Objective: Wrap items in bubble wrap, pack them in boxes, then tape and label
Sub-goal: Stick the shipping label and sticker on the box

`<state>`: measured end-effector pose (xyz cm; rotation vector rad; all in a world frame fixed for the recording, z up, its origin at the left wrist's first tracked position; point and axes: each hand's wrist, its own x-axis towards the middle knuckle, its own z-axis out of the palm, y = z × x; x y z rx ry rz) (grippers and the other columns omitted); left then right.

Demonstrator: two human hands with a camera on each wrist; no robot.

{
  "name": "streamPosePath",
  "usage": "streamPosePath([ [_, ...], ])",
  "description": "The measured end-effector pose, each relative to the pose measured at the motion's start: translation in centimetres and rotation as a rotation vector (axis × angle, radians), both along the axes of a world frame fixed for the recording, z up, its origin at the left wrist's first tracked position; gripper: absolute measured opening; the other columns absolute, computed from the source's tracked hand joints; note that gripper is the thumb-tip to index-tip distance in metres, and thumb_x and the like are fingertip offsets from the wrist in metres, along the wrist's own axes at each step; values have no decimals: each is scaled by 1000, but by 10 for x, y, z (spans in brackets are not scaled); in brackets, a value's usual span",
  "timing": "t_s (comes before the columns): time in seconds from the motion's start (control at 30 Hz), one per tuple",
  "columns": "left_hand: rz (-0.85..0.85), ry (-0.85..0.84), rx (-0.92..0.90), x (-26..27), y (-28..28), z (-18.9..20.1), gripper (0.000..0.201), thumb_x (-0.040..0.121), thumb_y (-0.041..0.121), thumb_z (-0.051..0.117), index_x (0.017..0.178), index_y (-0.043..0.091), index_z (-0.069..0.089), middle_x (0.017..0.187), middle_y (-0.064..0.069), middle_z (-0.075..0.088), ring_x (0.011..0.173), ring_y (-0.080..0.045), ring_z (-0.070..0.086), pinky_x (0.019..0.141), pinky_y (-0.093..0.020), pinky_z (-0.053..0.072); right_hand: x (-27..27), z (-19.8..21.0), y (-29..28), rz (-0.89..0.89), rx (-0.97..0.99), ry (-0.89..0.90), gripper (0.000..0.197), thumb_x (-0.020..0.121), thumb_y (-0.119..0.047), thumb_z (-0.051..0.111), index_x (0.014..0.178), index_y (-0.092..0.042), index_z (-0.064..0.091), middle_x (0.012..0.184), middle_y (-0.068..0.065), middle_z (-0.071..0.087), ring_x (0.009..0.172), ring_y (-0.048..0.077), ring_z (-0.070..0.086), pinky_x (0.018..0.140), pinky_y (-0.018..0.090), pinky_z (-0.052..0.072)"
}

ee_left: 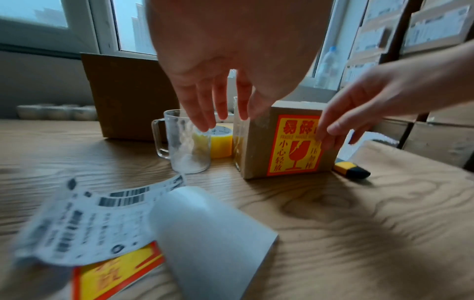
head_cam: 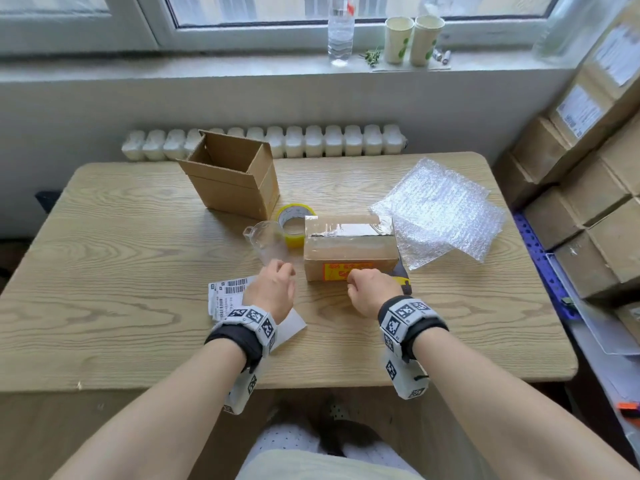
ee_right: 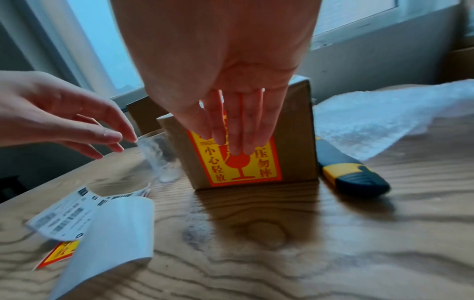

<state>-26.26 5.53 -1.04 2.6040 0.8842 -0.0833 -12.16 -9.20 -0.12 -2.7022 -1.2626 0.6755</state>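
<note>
Sealed box: small brown cardboard box (head_cam: pixel 349 249), taped shut along its top, standing mid-counter on the pale wood-grain counter (head_cam: pixel 138 271) — near face turned toward the person, apparently so the label can be pressed on.
Label: red-and-yellow fragile sticker (ee_right: pixel 234 162) already on that near face; labelling looks nearly done.
Right hand (ee_right: pixel 231 91): palm toward the box, grip apart, straight fingers (ee_right: pixel 238 130) laid flat together on the sticker, likely smoothing it down.
Left hand (ee_left: pixel 225 67): hovering off the box's left side above the clear glass mug (ee_left: pixel 184 142); grip apart, fingers relaxed and spread, holding nothing.
Next item: the mug, unwrapped, stands just beside the yellow tape roll (head_cam: pixel 294 225).
Supplies: bubble wrap sheets (head_cam: pixel 440 213) to the right; open empty cardboard box (head_cam: pixel 232 174) behind; barcode shipping labels and white backing paper (ee_left: pixel 102 219) near the left wrist — all within reach.
Cutter: yellow-and-black utility knife (ee_right: pixel 351 174) lying just right of the sealed box.
</note>
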Motion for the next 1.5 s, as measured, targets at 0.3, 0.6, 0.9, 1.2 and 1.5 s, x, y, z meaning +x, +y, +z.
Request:
streamPosePath([
  [0.3,93,274,38,-70,25,-9,28,99,27,34,116,13,52,119,-4,51,112,-23,50,85,-37,44,-47,0,60,206,-31,-32,25,95,-21,37,108,-15,57,108,5,61,98,26,59,75,35,44],
  [0.6,187,210,-96,-125,70,-36,27,99,29,37,117,18,53,115,-2,55,106,-22,53,83,-35,44,-91,-27,120,237,-82,61,29,95,-23,38,117,-15,56,115,8,60,105,29,57,83,35,45],
  [0.9,445,199,-348,-124,93,-65,28,86,48,58,84,20,53,86,2,63,86,-22,61,73,-30,45,-113,-60,154,246,-54,143,33,92,-19,43,122,-17,58,123,3,51,115,27,49,86,37,44],
  [1.2,721,-105,-428,-117,108,-61,27,84,14,66,93,15,41,81,0,58,76,-22,52,67,-26,33,-105,-65,153,308,-70,177,34,92,-16,47,123,-22,59,130,-1,50,119,22,47,90,36,45],
  [1.5,828,-395,-458,-124,143,-42,8,86,16,65,79,15,66,76,-7,70,78,-26,68,77,-37,55,-98,-57,161,263,-141,216,33,97,-29,42,123,-18,57,131,0,49,115,24,51,88,36,45],
])
